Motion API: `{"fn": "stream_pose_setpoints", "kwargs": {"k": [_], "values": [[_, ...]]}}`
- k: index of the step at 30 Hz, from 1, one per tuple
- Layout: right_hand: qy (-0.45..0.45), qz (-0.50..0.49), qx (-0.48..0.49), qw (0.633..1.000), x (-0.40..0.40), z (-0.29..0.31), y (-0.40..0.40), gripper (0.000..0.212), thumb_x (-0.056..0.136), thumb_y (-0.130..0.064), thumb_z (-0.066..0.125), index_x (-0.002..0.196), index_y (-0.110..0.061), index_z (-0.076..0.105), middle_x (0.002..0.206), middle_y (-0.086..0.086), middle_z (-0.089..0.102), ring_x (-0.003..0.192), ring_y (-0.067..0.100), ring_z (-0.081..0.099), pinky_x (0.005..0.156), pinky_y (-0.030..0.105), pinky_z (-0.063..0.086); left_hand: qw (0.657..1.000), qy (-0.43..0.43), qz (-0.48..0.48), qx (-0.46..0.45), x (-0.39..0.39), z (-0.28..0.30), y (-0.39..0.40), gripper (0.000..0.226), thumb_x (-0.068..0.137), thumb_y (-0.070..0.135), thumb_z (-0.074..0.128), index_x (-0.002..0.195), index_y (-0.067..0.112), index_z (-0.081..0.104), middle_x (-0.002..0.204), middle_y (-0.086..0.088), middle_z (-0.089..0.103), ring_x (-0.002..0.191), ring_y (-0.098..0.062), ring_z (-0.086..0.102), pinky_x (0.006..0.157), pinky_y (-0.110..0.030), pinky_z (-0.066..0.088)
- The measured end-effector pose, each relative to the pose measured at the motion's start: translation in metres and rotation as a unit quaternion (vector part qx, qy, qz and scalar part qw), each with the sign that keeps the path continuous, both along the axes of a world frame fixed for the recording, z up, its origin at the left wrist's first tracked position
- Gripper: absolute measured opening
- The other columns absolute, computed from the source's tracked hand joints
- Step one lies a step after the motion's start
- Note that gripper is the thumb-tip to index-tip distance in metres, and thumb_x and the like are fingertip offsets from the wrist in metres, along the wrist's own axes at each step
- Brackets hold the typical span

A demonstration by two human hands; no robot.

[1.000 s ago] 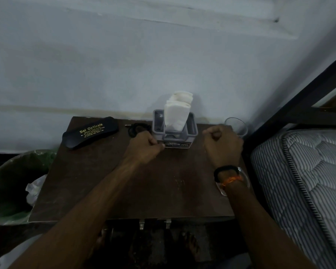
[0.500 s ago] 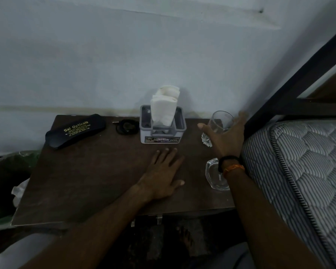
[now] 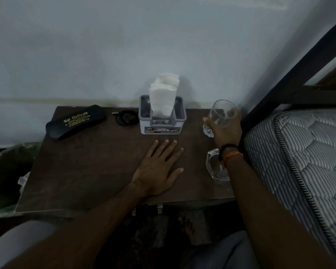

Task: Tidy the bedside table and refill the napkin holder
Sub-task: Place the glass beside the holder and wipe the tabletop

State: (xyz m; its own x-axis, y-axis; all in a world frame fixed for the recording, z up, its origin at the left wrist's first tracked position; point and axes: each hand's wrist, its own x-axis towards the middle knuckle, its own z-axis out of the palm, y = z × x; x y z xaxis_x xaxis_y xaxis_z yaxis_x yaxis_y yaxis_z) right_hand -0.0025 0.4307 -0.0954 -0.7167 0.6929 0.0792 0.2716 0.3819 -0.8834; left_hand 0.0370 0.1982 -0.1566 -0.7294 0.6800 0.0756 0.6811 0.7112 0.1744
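Left hand (image 3: pixel 159 167) flat, fingers spread on bedside table (image 3: pixel 81 167), right hand (image 3: pixel 224 131) curled around tilted drinking glass (image 3: pixel 221 115), napkin holder (image 3: pixel 162 121) upper centre

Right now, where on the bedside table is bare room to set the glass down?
The widest bare patch on the bedside table lies in front of the spectacle case, left of the left hand. The right side is crowded: the right hand holds the glass above the glass ashtray.
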Motion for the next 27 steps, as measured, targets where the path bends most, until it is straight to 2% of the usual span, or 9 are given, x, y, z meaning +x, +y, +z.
{"fn": "stream_pose_setpoints", "kwargs": {"k": [4, 7, 9, 12, 14, 19, 23, 27], "values": [[-0.025, -0.023, 0.032, 0.999, 0.0, 0.003, -0.001, 0.074, 0.059, -0.045, 0.088, 0.118, -0.019, 0.051, 0.111, -0.005, 0.06, 0.104, 0.019, 0.061, 0.08, 0.023, 0.044, 1.0, -0.003, 0.012, 0.012, -0.002, -0.003, 0.0, 0.061, 0.1, 0.059, 0.022, 0.155, 0.033, 0.024, 0.165, 0.001, 0.019, 0.154, -0.019, 0.009, 0.124, -0.047, 0.007], [-0.027, -0.036, 0.038, 0.998, 0.007, 0.012, 0.0, 0.074, 0.054, -0.049, 0.088, 0.112, -0.022, 0.053, 0.109, -0.004, 0.063, 0.099, 0.019, 0.064, 0.082, 0.029, 0.052, 1.0, 0.0, 0.015, 0.01, -0.001, -0.003, 0.001, 0.059, 0.101, 0.057, 0.023, 0.155, 0.033, 0.024, 0.165, 0.002, 0.019, 0.154, -0.018, 0.01, 0.124, -0.046, 0.007], [-0.02, -0.032, 0.056, 0.998, 0.012, 0.022, 0.0, 0.075, 0.054, -0.049, 0.088, 0.114, -0.02, 0.053, 0.109, -0.004, 0.064, 0.098, 0.018, 0.064, 0.084, 0.031, 0.053, 1.0, -0.001, 0.017, 0.011, -0.001, -0.003, 0.001, 0.059, 0.101, 0.057, 0.024, 0.155, 0.033, 0.024, 0.165, 0.002, 0.02, 0.154, -0.018, 0.011, 0.124, -0.046, 0.008], [0.003, -0.031, 0.075, 0.997, 0.027, 0.039, 0.004, 0.076, 0.057, -0.043, 0.089, 0.118, -0.017, 0.052, 0.11, -0.004, 0.062, 0.097, 0.014, 0.061, 0.081, 0.025, 0.05, 1.0, -0.004, 0.016, 0.001, -0.002, -0.001, 0.001, 0.061, 0.1, 0.057, 0.022, 0.156, 0.032, 0.022, 0.165, 0.001, 0.019, 0.154, -0.019, 0.01, 0.124, -0.046, 0.008], [0.017, -0.034, 0.088, 0.995, 0.038, 0.046, 0.007, 0.077, 0.056, -0.046, 0.088, 0.118, -0.016, 0.052, 0.112, -0.002, 0.064, 0.097, 0.015, 0.063, 0.081, 0.027, 0.052, 1.0, -0.002, 0.017, -0.002, -0.001, 0.0, 0.001, 0.062, 0.1, 0.057, 0.021, 0.156, 0.032, 0.021, 0.165, 0.002, 0.018, 0.154, -0.018, 0.009, 0.124, -0.046, 0.008], [-0.022, -0.011, 0.095, 0.995, 0.069, 0.043, 0.01, 0.079, 0.049, -0.06, 0.082, 0.112, -0.02, 0.058, 0.107, -0.004, 0.066, 0.096, 0.014, 0.063, 0.084, 0.03, 0.052, 1.0, -0.004, 0.021, -0.007, -0.002, 0.0, 0.002, 0.063, 0.099, 0.058, 0.02, 0.157, 0.032, 0.017, 0.166, 0.003, 0.014, 0.154, -0.017, 0.005, 0.124, -0.045, 0.006], [-0.052, 0.014, 0.116, 0.992, 0.09, 0.039, 0.007, 0.074, 0.054, -0.05, 0.087, 0.113, -0.017, 0.057, 0.107, -0.004, 0.065, 0.093, 0.013, 0.06, 0.077, 0.023, 0.04, 1.0, 0.003, 0.026, -0.007, -0.001, 0.0, 0.003, 0.064, 0.099, 0.058, 0.02, 0.157, 0.031, 0.016, 0.166, 0.002, 0.013, 0.154, -0.017, 0.005, 0.124, -0.045, 0.007], [-0.074, 0.022, 0.104, 0.992, 0.1, 0.034, 0.003, 0.073, 0.054, -0.047, 0.089, 0.113, -0.018, 0.055, 0.103, -0.006, 0.065, 0.09, 0.013, 0.061, 0.073, 0.023, 0.039, 1.0, 0.006, 0.026, -0.003, -0.001, 0.0, 0.003, 0.064, 0.099, 0.058, 0.022, 0.157, 0.03, 0.017, 0.166, 0.001, 0.014, 0.154, -0.017, 0.007, 0.125, -0.044, 0.007]]}}
